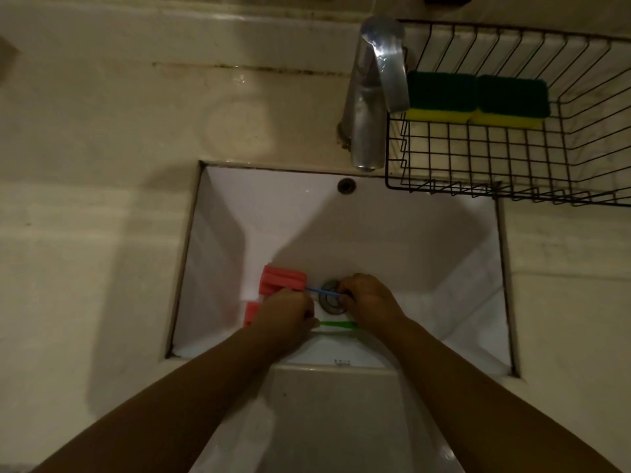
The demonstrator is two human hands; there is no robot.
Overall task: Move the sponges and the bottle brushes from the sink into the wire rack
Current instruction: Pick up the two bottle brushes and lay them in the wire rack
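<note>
Setting: dim washroom; pale stone bench (pixel 102 199) with a white rectangular sink (pixel 392 240) set into it.
Tap: chrome faucet (pixel 372 93) at the far edge of the sink, spout over the basin.
Wire rack: black wire rack (pixel 580 158) on the bench at the sink's far right corner.
Sponges: two green-and-yellow sponges (pixel 476 99) side by side, touching, against the rack's far wall.
Drain: round metal drain (pixel 332 298) on the basin floor, between the two hands.
Blue-handled brush: pink foam head (pixel 281 279) near the sink's left wall; thin blue handle (pixel 324 292) crossing the drain.
Green-handled brush: pink foam head (pixel 252 314) partly hidden by the left hand; green handle (pixel 336 324) along the near side of the basin floor.
Left hand (pixel 285 310): forearm reaching down into the basin, knuckles up, fingers curled over the brush handles; exact grip hidden.
Right hand (pixel 370 297): forearm extended from the near right, fingers closed at the free end of the blue handle.
</note>
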